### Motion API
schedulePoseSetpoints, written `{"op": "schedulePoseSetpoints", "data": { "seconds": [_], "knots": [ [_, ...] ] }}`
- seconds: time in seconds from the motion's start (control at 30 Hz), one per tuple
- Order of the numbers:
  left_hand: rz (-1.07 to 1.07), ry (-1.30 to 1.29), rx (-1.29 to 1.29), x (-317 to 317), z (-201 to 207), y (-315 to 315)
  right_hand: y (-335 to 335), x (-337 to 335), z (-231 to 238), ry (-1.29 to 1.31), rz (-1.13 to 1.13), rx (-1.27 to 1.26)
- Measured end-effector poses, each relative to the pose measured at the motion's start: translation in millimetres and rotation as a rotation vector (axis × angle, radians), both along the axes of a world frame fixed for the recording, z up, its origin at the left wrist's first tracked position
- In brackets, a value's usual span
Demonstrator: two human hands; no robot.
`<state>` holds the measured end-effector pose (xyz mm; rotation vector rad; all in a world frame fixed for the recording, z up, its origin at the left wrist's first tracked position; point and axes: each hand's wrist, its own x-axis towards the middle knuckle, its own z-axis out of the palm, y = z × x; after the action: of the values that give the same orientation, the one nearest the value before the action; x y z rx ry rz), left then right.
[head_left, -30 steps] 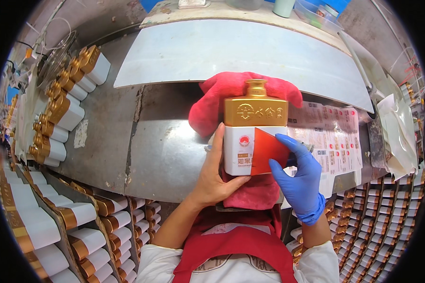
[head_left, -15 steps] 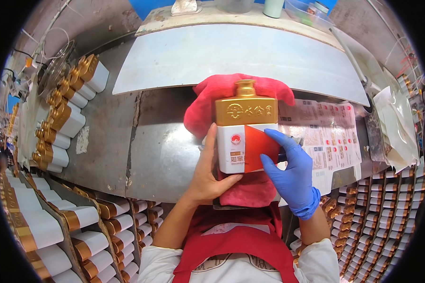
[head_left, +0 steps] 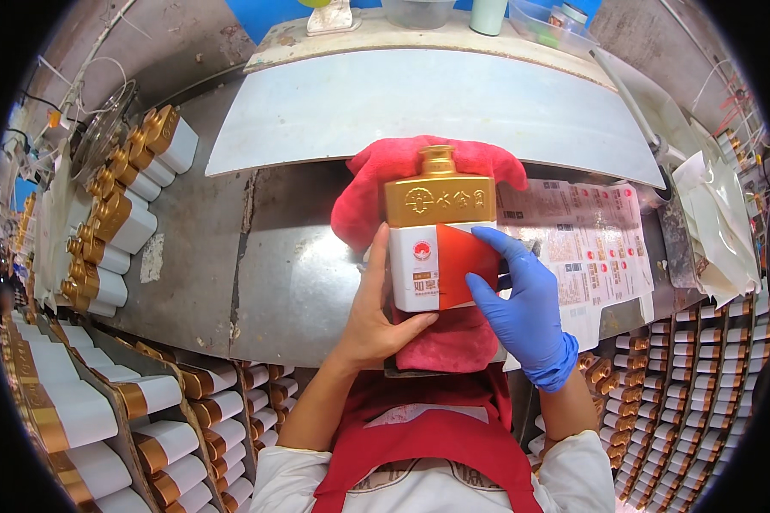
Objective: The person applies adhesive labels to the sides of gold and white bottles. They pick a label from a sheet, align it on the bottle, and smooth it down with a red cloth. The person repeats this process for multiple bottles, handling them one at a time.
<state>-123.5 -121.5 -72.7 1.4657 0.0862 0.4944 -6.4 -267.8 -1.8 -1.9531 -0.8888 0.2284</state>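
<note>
A bottle with a gold shoulder and neck and a white body [head_left: 414,274] lies on a crumpled pink-red cloth [head_left: 359,209], its neck pointing away from me. My left hand [head_left: 371,312], bare, holds its left side between fingers and thumb. A flat orange-red piece [head_left: 460,272] with a slanted edge covers the right part of the bottle's front. My right hand [head_left: 526,312], in a blue glove, pinches this piece at its right side, fingertips resting on it. Whether it is a scraper or a stuck-on label I cannot tell. Small printed marks show on the white beside it.
Printed label sheets [head_left: 595,248] lie right of the bottle on the metal table [head_left: 291,282]. A pale board [head_left: 436,103] spans the back. Gold-and-white bottles [head_left: 133,222] line the left side. Racks of more bottles [head_left: 684,385] stand below both sides. A papered bin [head_left: 701,231] stands at right.
The bottle, the orange-red piece and both hands have shifted slightly left in the picture. Both hands keep the same hold.
</note>
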Motion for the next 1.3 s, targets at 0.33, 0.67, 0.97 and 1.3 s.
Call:
{"op": "schedulePoseSetpoints", "data": {
  "seconds": [0.33,0.67,0.97,1.3],
  "knots": [
    [0.040,0.037,0.144,-3.2,-2.0,3.8,-16.9,7.0,16.0,0.269,-0.066,0.193],
    [0.166,-0.047,-0.247,7.5,7.1,9.3,-65.7,34.5,-21.0,0.518,-0.402,0.482],
    [0.272,0.056,-0.053,16.4,12.6,4.6,-33.3,26.1,-37.1,0.797,-0.292,0.290],
    [0.299,0.053,-0.042,17.5,13.3,-2.6,-16.8,16.0,-40.2,0.419,-0.150,0.091]
  ]
}}
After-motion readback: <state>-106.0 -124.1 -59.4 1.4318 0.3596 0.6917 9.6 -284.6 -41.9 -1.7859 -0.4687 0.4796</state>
